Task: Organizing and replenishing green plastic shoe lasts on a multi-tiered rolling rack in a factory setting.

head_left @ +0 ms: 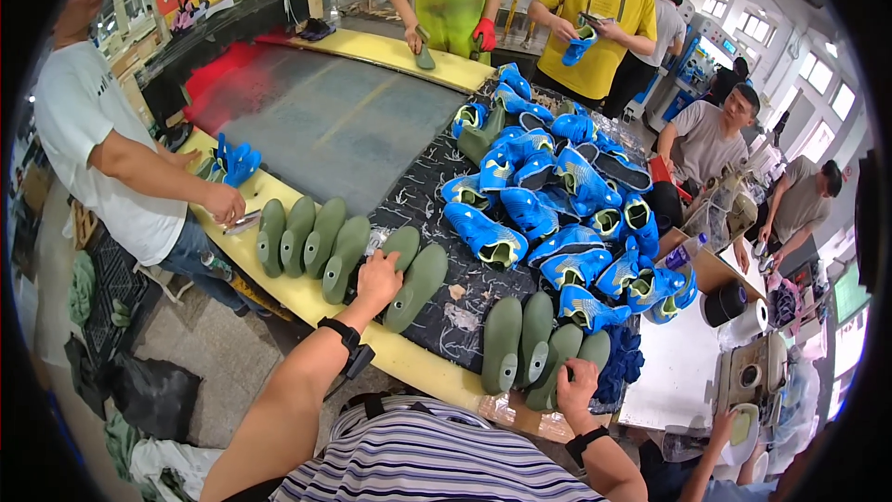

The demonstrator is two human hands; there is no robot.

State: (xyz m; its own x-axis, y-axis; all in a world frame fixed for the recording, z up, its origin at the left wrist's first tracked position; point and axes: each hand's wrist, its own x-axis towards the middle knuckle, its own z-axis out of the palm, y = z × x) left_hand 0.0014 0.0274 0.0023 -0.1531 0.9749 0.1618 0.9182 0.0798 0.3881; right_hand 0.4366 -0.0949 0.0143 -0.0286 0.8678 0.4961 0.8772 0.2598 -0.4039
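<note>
Dark green shoe lasts stand in rows along the near edge of the work table. My left hand (379,281) is closed round the lower end of one shoe last (401,245), between a left-hand row (326,240) and another last (417,288) beside it. Farther right, my right hand (578,387) has its fingers curled at the lower end of the rightmost shoe last (595,348). Its fingertips also lie close to the neighbouring last (557,363). Two more lasts (503,344) stand to the left of these.
Blue shoe uppers (530,214) lie heaped at the right of the black patterned cover (404,203). Yellow foam (409,364) pads the near edge. Beyond is a grey conveyor belt (325,121). Co-workers stand left and across, one in a lime apron (450,5). A bottle (683,251) stands right.
</note>
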